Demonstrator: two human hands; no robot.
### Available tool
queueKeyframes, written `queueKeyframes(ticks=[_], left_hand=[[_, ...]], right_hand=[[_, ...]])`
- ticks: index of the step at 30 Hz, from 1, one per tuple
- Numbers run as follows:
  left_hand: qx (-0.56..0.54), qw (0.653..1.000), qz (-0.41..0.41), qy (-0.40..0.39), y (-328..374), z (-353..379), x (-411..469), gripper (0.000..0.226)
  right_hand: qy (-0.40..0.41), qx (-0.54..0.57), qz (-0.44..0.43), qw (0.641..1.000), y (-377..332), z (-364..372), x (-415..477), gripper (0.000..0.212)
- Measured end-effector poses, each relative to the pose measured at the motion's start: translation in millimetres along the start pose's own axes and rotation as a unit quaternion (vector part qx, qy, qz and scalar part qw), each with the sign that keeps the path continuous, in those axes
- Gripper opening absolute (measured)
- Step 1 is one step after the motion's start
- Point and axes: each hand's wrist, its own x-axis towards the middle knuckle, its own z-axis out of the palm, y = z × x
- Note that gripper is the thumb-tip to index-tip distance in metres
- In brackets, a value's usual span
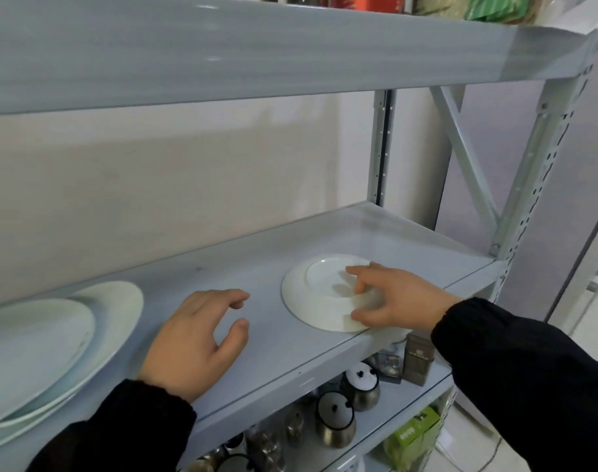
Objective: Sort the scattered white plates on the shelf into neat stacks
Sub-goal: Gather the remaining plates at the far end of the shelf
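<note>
Small plate (312,303) upside down near shelf (256,257) front edge, right side. Right hand (393,296) grips it: fingers on base, thumb at rim. Left hand (191,342) spread, holding nothing, between it and plate stack (52,342) far left.

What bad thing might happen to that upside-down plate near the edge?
1. The small plate lies upside down right at the front edge of the shelf. If the right hand slips, it may slide off and break on the jars below.
2. The big plates on the left lie unevenly, so a plate set on top might wobble or slide.
</note>
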Motion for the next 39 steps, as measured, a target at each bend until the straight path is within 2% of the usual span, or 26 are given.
queueKeyframes(ticks=[6, 10, 14, 17, 21, 27, 31, 36, 39], left_hand=[[-0.022, 0.999, -0.026, 0.038, 5, -6, -7, 0.037], [0.022, 0.998, 0.017, 0.060, 6, -15, -17, 0.034], [0.041, 0.994, 0.042, 0.087, -4, -25, -29, 0.028], [0.037, 0.991, 0.061, 0.115, -6, -33, -36, 0.025], [0.030, 0.988, 0.089, 0.121, -1, -42, -45, 0.025], [0.028, 0.993, 0.052, 0.100, -5, -50, -55, 0.027], [0.022, 0.998, 0.004, 0.053, -5, -48, -59, 0.033], [0.035, 0.984, -0.112, -0.136, -9, -30, -59, 0.086], [0.074, 0.966, -0.130, -0.212, -12, -24, -58, 0.100]], right_hand=[[-0.066, -0.011, -0.050, 0.997, -62, 34, 34, 0.047], [-0.088, -0.044, -0.062, 0.993, -98, 46, 65, 0.065], [-0.103, -0.057, -0.058, 0.991, -121, 55, 84, 0.074], [-0.114, -0.069, -0.074, 0.988, -133, 57, 70, 0.081], [-0.127, -0.121, -0.151, 0.973, -137, 56, 15, 0.089], [-0.120, -0.154, -0.168, 0.966, -136, 65, -5, 0.107], [-0.103, -0.146, -0.166, 0.970, -139, 68, -6, 0.113], [-0.079, -0.107, -0.165, 0.977, -134, 70, -4, 0.099], [-0.074, -0.057, -0.150, 0.984, -131, 70, -2, 0.100]])
